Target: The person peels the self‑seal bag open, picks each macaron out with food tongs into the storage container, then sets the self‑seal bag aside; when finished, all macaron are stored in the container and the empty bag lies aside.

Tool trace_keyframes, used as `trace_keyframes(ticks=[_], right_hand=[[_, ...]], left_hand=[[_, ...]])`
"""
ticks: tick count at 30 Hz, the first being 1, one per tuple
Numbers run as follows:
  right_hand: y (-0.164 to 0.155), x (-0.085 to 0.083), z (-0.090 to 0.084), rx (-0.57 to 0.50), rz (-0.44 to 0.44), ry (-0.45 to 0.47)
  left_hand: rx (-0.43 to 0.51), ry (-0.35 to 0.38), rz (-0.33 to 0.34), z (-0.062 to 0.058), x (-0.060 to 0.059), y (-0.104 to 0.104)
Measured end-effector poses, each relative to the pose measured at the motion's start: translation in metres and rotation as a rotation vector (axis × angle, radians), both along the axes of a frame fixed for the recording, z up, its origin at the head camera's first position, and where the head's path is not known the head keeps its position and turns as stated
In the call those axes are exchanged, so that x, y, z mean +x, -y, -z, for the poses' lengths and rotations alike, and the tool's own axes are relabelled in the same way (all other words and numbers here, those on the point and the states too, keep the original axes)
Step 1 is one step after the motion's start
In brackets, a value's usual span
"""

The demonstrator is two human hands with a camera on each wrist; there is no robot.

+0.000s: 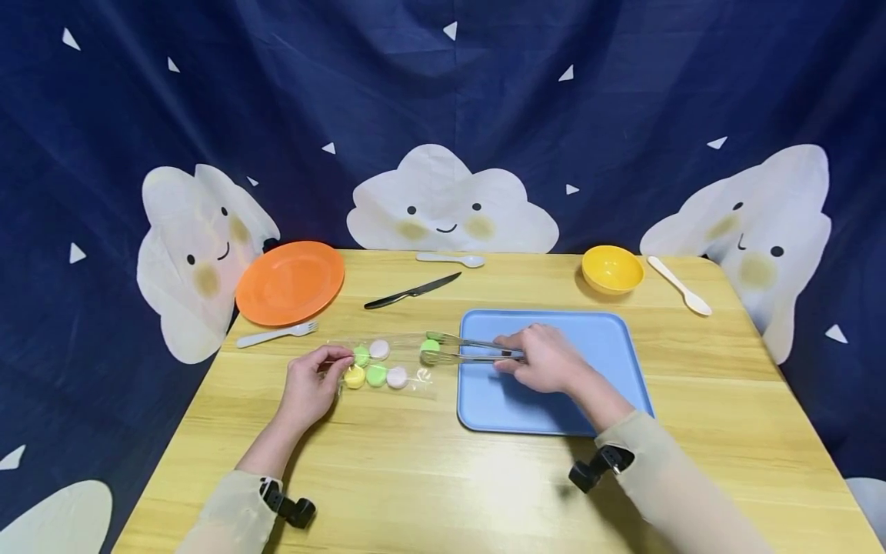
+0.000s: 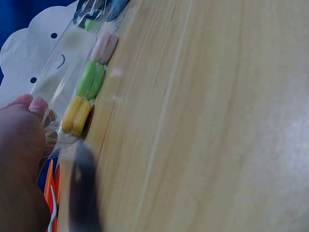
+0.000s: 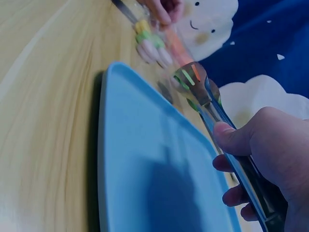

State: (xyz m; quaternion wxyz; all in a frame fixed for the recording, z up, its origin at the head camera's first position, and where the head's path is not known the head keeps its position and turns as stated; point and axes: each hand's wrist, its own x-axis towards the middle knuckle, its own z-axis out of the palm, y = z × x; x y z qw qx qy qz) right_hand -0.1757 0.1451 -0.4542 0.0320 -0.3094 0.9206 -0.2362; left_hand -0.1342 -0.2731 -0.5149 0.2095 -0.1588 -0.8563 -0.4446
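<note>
My left hand (image 1: 311, 388) pinches the left end of a clear plastic bag (image 1: 415, 388) on the wooden table. Inside lie several macarons, among them a yellow macaron (image 1: 354, 377), a green macaron (image 1: 377, 375) and a pink macaron (image 1: 397, 377). My right hand (image 1: 543, 358) grips metal tongs (image 3: 219, 113) above the blue tray (image 1: 554, 415). The tong tips reach left over the tray's edge to the bag's right end, around another green macaron (image 1: 430, 346). In the left wrist view the yellow macaron (image 2: 76, 116) sits closest to my left hand (image 2: 21, 140).
An orange plate (image 1: 291, 285) and a white fork (image 1: 277, 335) are at the left. Toward the back lie a black knife (image 1: 413, 291) and a white spoon (image 1: 450, 259). At the back right are a yellow bowl (image 1: 612, 271) and a cream spoon (image 1: 678, 286).
</note>
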Motion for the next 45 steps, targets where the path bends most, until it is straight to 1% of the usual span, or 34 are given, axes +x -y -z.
trace_keyframes(ticks=[7, 13, 18, 21, 26, 30, 38, 42, 45], right_hand=[[-0.032, 0.007, -0.007, -0.023, 0.046, -0.042], [-0.059, 0.013, -0.015, -0.019, 0.104, -0.064], [-0.078, 0.014, -0.015, 0.009, 0.159, -0.049], [-0.087, 0.013, -0.013, -0.002, 0.172, -0.029], [-0.096, 0.011, -0.007, -0.003, 0.203, -0.004], [-0.101, 0.01, -0.002, 0.02, 0.233, -0.002], [-0.105, 0.01, 0.006, 0.047, 0.255, 0.008], [-0.104, 0.01, 0.006, 0.055, 0.266, 0.014], [-0.098, 0.011, 0.0, 0.049, 0.248, -0.001]], left_hand=[[0.009, 0.028, -0.019, -0.003, 0.0, 0.0], [0.036, 0.058, -0.013, -0.003, -0.001, 0.0], [0.058, 0.081, -0.013, -0.003, -0.001, 0.001], [0.061, 0.087, -0.011, -0.003, -0.001, 0.002], [0.055, 0.073, -0.004, -0.004, 0.0, 0.001], [0.059, 0.072, 0.002, -0.004, 0.0, 0.001], [0.071, 0.068, 0.01, -0.001, 0.0, 0.002], [0.074, 0.077, 0.014, -0.002, -0.001, 0.001], [0.077, 0.08, 0.015, -0.002, -0.001, 0.001]])
